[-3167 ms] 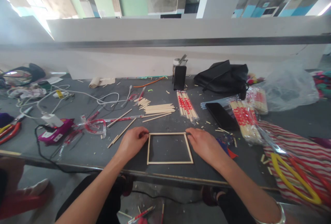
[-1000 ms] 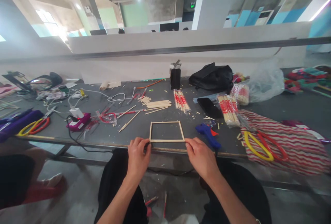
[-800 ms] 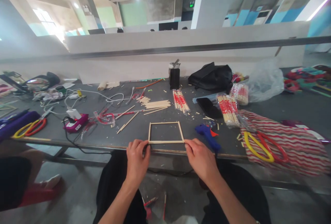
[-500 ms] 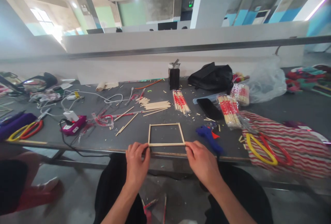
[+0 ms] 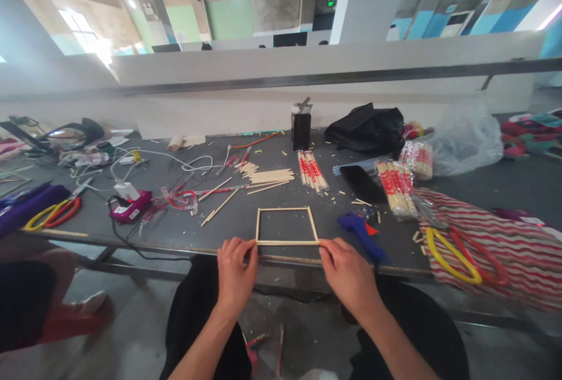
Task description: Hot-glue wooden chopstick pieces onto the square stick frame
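A rectangular frame of thin wooden sticks (image 5: pixel 287 243) lies at the front edge of the dark table. My left hand (image 5: pixel 237 266) pinches its near left corner between thumb and fingers. At the near right corner, my right hand (image 5: pixel 346 269) pinches it the same way. Just right of the frame is a blue glue gun (image 5: pixel 360 233) with an orange-red piece beside it. Loose wooden sticks (image 5: pixel 271 177) lie behind the frame, and two more sticks (image 5: pixel 219 208) are to its left.
Packed sticks (image 5: pixel 312 170), a black phone (image 5: pixel 362 184) and a black bag (image 5: pixel 366 128) lie farther back. Scissors (image 5: pixel 454 255) rest on striped cloth (image 5: pixel 518 251) at right. A purple power socket (image 5: pixel 130 206) with cables and other scissors (image 5: pixel 55 214) are left. A person's leg (image 5: pixel 61 274) shows at lower left.
The view has shifted slightly, so the whole scene sits a little farther right. Both hands keep their pinch on the stick frame, which stays at the table's edge.
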A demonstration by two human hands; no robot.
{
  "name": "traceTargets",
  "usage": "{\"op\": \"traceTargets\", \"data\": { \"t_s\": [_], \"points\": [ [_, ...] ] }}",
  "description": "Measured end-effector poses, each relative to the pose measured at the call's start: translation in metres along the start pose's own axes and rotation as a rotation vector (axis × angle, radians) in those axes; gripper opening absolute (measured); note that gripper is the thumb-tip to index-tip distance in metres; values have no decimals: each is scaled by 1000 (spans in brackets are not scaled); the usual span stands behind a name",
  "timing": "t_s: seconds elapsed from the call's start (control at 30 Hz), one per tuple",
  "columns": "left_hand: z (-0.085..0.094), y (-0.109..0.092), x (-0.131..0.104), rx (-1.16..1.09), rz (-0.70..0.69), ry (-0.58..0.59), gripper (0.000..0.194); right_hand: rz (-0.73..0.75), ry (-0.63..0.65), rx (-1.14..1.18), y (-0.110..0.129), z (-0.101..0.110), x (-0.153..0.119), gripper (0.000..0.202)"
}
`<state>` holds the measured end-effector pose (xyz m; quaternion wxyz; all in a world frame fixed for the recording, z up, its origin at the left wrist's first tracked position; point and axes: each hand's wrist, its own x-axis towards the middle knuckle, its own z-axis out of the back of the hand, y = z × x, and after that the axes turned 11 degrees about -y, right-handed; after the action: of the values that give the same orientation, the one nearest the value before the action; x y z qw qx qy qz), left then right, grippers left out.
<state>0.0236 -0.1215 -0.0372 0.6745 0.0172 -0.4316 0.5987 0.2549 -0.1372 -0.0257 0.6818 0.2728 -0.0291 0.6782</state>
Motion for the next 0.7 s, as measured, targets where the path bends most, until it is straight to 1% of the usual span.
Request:
{"op": "traceTargets", "data": {
  "t_s": [0.7],
  "points": [
    [0, 1, -1, -11, -1, -9, 18, 7, -1, 5, -2, -1, 0, 26]
  ]
}}
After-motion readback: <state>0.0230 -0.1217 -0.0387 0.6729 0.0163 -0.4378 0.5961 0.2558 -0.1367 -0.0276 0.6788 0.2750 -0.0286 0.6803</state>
